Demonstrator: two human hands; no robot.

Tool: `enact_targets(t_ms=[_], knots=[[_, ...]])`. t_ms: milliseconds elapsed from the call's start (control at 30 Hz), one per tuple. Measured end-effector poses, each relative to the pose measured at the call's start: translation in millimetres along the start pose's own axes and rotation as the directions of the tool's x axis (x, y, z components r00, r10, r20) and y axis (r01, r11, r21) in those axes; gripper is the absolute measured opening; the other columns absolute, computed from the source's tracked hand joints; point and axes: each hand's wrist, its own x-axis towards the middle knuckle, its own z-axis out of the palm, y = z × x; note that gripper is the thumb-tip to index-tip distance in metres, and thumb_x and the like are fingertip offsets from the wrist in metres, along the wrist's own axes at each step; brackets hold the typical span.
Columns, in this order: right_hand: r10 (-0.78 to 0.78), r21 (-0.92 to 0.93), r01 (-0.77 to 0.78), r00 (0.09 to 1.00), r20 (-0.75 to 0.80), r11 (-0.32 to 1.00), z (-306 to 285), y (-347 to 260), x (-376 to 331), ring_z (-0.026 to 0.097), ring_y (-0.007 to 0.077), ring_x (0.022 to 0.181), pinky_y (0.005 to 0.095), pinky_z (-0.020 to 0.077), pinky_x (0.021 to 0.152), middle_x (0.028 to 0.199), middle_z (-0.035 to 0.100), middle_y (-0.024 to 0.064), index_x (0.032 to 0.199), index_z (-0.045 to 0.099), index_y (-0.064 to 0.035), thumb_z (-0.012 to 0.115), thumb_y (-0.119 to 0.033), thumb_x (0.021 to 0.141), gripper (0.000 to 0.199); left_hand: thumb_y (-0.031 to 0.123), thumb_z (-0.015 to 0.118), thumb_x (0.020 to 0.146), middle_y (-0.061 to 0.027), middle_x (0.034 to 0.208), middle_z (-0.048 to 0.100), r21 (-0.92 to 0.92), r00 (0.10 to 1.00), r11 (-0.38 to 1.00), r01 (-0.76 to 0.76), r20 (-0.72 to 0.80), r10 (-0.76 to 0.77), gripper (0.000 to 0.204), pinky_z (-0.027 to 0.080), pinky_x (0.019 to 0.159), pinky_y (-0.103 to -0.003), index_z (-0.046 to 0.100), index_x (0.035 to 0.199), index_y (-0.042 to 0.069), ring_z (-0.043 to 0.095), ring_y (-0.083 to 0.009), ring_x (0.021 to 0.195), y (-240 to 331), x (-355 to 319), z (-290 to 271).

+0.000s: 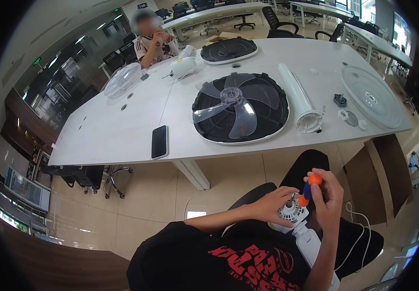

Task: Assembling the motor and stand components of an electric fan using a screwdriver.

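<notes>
In my lap, my left hand [273, 204] grips a white fan motor housing [292, 213] on its white neck piece [311, 242]. My right hand [328, 194] holds an orange and blue screwdriver [309, 186], tip down on the top of the housing. On the white table [122, 131] ahead, a black fan grille [268, 109] lies flat with a clear fan blade [234, 104] in it. A white tube [299, 94] lies to its right.
A black phone [159, 141] lies near the table's front edge. A clear grille [372, 94] rests at the right, small parts [346, 114] beside it. Another black grille [229, 50], a white motor unit [185, 65] and a clear grille [122, 80] lie farther back. A person [152, 41] sits at the far end.
</notes>
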Motion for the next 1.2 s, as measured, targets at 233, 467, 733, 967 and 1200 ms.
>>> enact_targets(t_ms=[233, 467, 733, 967, 1200], knots=[[-0.236, -0.318, 0.246, 0.969, 0.069, 0.916, -10, -4, 4, 0.064, 0.0207, 0.091, 0.0292, 0.0508, 0.081, 0.111, 0.065, 0.0120, 0.109, 0.070, -0.0014, 0.069, 0.001, 0.086, 0.023, 0.057, 0.084, 0.075, -0.0217, 0.153, 0.041, 0.006, 1.000, 1.000, 0.023, 0.001, -0.023, 0.096, 0.037, 0.115, -0.047, 0.051, 0.144, 0.000, 0.042, -0.0394, 0.138, 4, -2, -3], [0.011, 0.143, -0.014, 1.000, 0.020, 0.990, 10, -3, -3, 0.070, 0.0234, 0.096, 0.0310, 0.0540, 0.086, 0.110, 0.071, 0.0156, 0.112, 0.068, 0.0020, 0.065, 0.002, 0.089, 0.023, 0.057, 0.084, 0.077, -0.0217, 0.150, 0.041, 0.011, 1.000, 1.000, 0.013, 0.008, -0.013, 0.088, 0.034, 0.116, -0.048, 0.054, 0.138, 0.001, 0.040, -0.0399, 0.138, 6, -5, 0], [-0.206, -0.168, 0.218, 0.975, 0.086, 0.961, 12, -8, 0, 0.068, 0.0221, 0.092, 0.0323, 0.0529, 0.083, 0.106, 0.069, 0.0140, 0.104, 0.069, 0.0002, 0.065, 0.003, 0.088, 0.018, 0.058, 0.082, 0.078, -0.0221, 0.150, 0.043, 0.024, 0.998, 0.999, 0.041, 0.037, -0.041, 0.088, 0.038, 0.114, -0.047, 0.055, 0.136, -0.002, 0.043, -0.0400, 0.136, 4, -5, -1], [-0.161, 0.015, 0.161, 0.987, -0.024, 0.987, 20, -3, -2, 0.066, 0.0210, 0.090, 0.0311, 0.0519, 0.081, 0.102, 0.067, 0.0121, 0.101, 0.071, -0.0006, 0.071, 0.001, 0.086, 0.015, 0.060, 0.082, 0.077, -0.0224, 0.141, 0.047, 0.013, 0.999, 1.000, 0.012, -0.041, -0.011, 0.084, 0.035, 0.115, -0.048, 0.058, 0.131, 0.000, 0.042, -0.0406, 0.135, -1, -9, 6], [-0.221, -0.185, 0.225, 0.974, 0.045, 0.957, 15, -8, -2, 0.067, 0.0212, 0.090, 0.0305, 0.0520, 0.081, 0.102, 0.067, 0.0133, 0.103, 0.068, -0.0004, 0.068, 0.001, 0.087, 0.016, 0.058, 0.083, 0.077, -0.0212, 0.146, 0.045, 0.011, 0.999, 0.999, 0.047, 0.011, -0.047, 0.086, 0.037, 0.114, -0.047, 0.056, 0.136, 0.002, 0.044, -0.0390, 0.135, 7, -9, -3]])
